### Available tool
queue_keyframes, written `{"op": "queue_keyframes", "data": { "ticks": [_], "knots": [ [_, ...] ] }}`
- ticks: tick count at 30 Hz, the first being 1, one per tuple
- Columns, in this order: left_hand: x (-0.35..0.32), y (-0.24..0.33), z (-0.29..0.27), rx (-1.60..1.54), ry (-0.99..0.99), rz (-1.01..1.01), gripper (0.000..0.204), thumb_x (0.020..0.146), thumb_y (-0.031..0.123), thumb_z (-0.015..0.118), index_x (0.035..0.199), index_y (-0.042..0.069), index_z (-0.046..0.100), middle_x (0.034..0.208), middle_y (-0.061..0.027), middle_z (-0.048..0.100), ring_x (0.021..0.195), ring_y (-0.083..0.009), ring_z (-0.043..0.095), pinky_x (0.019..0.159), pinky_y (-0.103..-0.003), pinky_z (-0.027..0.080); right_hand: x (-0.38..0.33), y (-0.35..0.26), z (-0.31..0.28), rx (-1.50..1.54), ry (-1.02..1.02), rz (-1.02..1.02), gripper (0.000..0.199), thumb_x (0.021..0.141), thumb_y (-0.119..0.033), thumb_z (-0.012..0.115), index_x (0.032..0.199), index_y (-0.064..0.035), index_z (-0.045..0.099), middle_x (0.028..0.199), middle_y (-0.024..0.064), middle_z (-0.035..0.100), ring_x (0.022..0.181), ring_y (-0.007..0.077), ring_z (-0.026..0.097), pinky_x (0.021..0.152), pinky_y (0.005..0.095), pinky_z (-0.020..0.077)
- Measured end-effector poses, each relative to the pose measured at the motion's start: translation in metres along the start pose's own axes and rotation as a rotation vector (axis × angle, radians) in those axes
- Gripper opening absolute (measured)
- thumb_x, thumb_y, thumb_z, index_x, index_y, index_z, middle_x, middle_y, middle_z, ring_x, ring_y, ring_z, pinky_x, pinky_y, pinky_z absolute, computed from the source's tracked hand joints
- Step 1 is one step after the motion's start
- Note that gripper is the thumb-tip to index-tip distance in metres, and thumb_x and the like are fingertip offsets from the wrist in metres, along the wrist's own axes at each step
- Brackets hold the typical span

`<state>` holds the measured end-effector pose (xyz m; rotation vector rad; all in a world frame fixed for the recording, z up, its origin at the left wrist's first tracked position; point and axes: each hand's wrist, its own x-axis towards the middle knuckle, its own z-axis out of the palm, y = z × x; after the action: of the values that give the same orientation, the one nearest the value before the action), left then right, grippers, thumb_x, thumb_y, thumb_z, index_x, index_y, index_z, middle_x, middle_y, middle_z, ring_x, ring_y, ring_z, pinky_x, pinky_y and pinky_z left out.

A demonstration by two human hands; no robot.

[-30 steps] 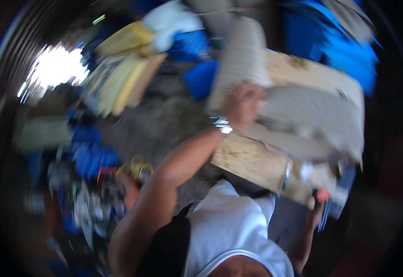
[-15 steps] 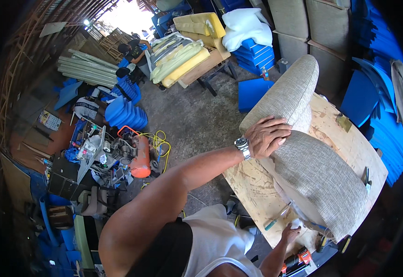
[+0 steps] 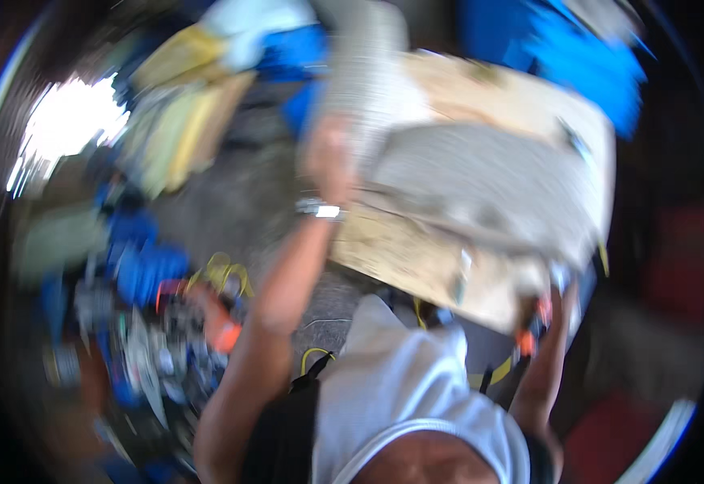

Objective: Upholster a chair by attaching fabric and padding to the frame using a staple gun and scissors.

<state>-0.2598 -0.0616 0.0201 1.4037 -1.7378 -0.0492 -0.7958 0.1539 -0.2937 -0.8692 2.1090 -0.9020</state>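
Observation:
The whole view is smeared by motion. A grey fabric-covered furniture part [image 3: 489, 177] lies across a pale wooden worktable [image 3: 521, 93]. At its left end a tall padded section [image 3: 372, 64] in light grey fabric rises. My left hand [image 3: 332, 161], with a metal watch at the wrist, is against the side of that section; its fingers are too blurred to make out. My right hand [image 3: 560, 290] is at the near right corner of the fabric part, and blur hides its fingers and anything in them. Near it is an orange-and-black tool [image 3: 529, 335].
A screwdriver-like tool [image 3: 462, 274] lies near the table's front edge, and a small dark tool [image 3: 574, 137] at its far right. Blue foam sheets [image 3: 586, 73] are stacked behind. On the floor at left are an orange tank [image 3: 221, 332] and a yellow hose [image 3: 227, 274].
My view has swung to the right, so the table appears further left and higher. My right hand has moved to the fabric part's right corner. My left hand stays by the tall section.

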Motion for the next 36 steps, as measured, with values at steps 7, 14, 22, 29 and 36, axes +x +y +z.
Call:
{"op": "queue_keyframes", "data": {
  "ticks": [7,14,22,29,36],
  "knots": [
    [0.021,-0.043,-0.014,-0.116,0.008,-0.184,0.032,0.098,0.023,0.061,0.118,-0.002,0.064,0.119,-0.0180,0.067,0.106,-0.0275,0.066,0.090,-0.037,0.052,-0.017,-0.194,-0.075,-0.098,0.454,-0.314,0.053,0.091,-0.028,0.068,0.135,-0.0023,0.054,0.138,0.0206,0.055,0.131,0.0338,0.050,0.110,0.0396,0.0398],
    [0.047,-0.055,-0.015,0.325,-0.094,-0.025,0.059,0.093,0.040,0.063,0.128,-0.006,0.055,0.137,-0.0255,0.053,0.127,-0.0398,0.050,0.104,-0.045,0.042,-0.038,-0.345,-0.053,0.285,-0.112,-0.513,0.079,0.098,-0.068,0.035,0.151,-0.0100,0.040,0.155,0.0134,0.039,0.146,0.0286,0.031,0.115,0.0500,0.0288],
    [0.039,-0.110,-0.055,0.072,-0.191,-0.259,0.064,0.093,0.046,0.062,0.131,-0.006,0.054,0.134,-0.0252,0.057,0.123,-0.0370,0.055,0.104,-0.040,0.042,-0.075,-0.370,0.007,0.571,-0.504,-0.545,0.074,0.103,-0.058,0.034,0.156,-0.0081,0.026,0.155,0.0125,0.037,0.139,0.0223,0.040,0.114,0.0369,0.0334],
    [0.023,-0.248,-0.135,-0.039,-0.202,-0.372,0.063,0.097,0.048,0.055,0.130,-0.005,0.058,0.131,-0.0193,0.062,0.114,-0.0262,0.061,0.099,-0.036,0.045,-0.203,-0.483,0.093,-0.071,-0.127,-1.243,0.072,0.100,-0.060,0.035,0.154,-0.0129,0.032,0.158,0.0167,0.031,0.145,0.0302,0.033,0.119,0.0389,0.0263],
    [0.048,-0.167,-0.163,-0.057,-0.262,0.321,0.064,0.102,0.050,0.042,0.148,0.005,0.040,0.151,-0.0152,0.045,0.129,-0.0272,0.052,0.106,-0.040,0.042,-0.125,-0.390,0.141,-0.099,0.117,-0.640,0.059,0.100,-0.045,0.043,0.144,-0.0060,0.045,0.146,0.0203,0.047,0.135,0.0367,0.044,0.113,0.0409,0.0361]
  ]
}}
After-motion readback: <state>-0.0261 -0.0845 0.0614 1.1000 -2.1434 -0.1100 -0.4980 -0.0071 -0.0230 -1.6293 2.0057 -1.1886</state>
